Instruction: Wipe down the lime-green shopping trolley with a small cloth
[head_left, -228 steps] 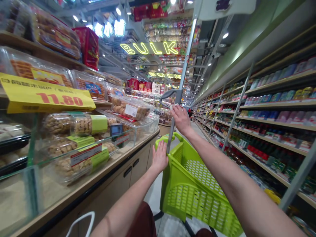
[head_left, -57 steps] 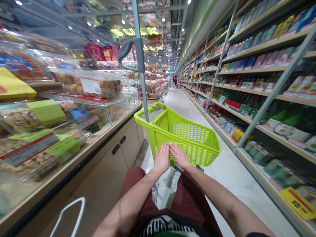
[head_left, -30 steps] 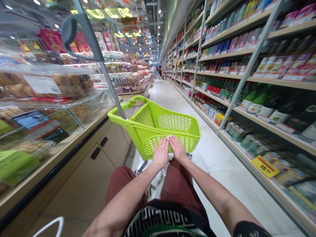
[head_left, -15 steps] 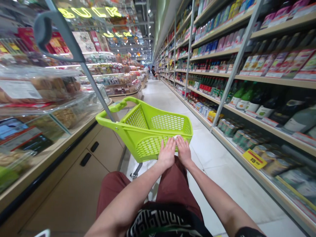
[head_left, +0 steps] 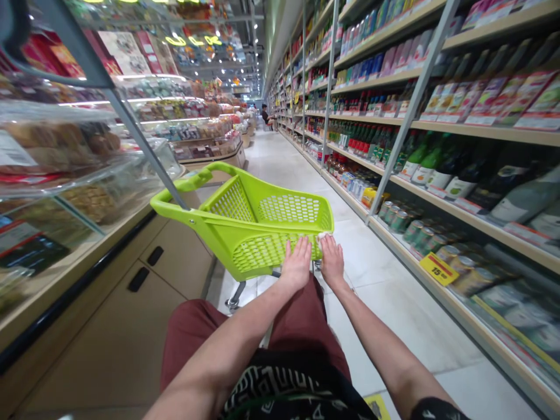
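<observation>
A lime-green wheeled shopping basket (head_left: 210,224) with honeycomb holes in its sides stands tilted in front of my knees. Against its near side, my left hand (head_left: 297,263) rests with fingers stretched out and nothing visible in it. Farther right, close to the basket's front corner, my right hand (head_left: 331,261) presses a small crumpled white wipe (head_left: 324,235) to the plastic with its fingertips. Cloth or paper, I cannot tell. Most of the wipe is hidden under the fingers. The basket's long grey pull handle (head_left: 135,146) slants up to the left.
On the right, tall shelves (head_left: 475,129) hold bottles, cans and cartons, with a yellow price tag (head_left: 438,269) low down. A wooden counter (head_left: 105,326) with packed food runs along the left. Far down the tiled aisle (head_left: 280,157), a person (head_left: 266,116) sits.
My hands have moved apart: the right one has slid right along the basket side with the white wipe, while the left stays near the same spot. The whole view has shifted slightly.
</observation>
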Motion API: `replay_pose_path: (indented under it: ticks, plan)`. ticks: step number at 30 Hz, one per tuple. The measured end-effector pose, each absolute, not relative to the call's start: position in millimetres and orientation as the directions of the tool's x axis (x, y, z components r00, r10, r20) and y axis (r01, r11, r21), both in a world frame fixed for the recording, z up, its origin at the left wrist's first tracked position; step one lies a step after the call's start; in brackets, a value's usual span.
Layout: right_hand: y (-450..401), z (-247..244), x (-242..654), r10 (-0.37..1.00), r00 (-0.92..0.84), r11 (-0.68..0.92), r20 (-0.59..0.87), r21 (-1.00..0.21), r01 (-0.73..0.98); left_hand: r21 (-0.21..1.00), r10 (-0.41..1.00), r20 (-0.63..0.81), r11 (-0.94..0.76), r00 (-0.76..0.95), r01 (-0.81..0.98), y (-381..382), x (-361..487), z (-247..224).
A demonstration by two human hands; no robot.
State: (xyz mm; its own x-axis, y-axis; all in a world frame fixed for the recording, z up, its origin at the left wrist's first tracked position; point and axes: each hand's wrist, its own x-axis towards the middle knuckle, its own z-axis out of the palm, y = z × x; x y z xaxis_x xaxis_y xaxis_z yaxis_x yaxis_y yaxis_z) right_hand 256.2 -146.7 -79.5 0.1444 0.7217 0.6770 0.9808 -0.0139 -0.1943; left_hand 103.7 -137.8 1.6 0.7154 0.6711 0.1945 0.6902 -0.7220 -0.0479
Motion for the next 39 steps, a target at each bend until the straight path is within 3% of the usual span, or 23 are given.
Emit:
replay_pose_path:
  ticks: [5,12,20,28,35,39]
  plan:
    - [-160.6,-108.6,245.2,0.764,0.119,0.036,0.634,-0.226,0.973,-0.07,0.646,0.218,-0.738,0.732,0.672,-146.2,111.1,-1.1]
    - [-153.4,-68.6,253.5,0.624,0.197,0.006,0.756,-0.257,0.967,-0.083,0.66,0.211,-0.723,0.721,0.686,-140.4,115.2,3.5]
    - [-155.1,-92.1,232.7,0.771,0.107,0.049,0.627,-0.227,0.973,-0.08,0.68,0.202,-0.706,0.705,0.704,-139.5,108.6,9.3]
    - [-130.8,-46.6,226.2,0.645,0.096,0.09,0.758,-0.201,0.975,-0.054,0.718,0.242,-0.662,0.652,0.748,-127.0,97.4,10.0]
    - [-131.7,-79.4,214.3,0.782,0.012,0.118,0.624,-0.166,0.979,-0.074,0.755,0.217,-0.62,0.619,0.781,-123.3,86.6,4.1]
    - [-136.2,-73.5,208.9,0.788,0.006,0.127,0.616,-0.171,0.977,-0.073,0.769,0.225,-0.599,0.598,0.798,-119.4,78.4,1.8]
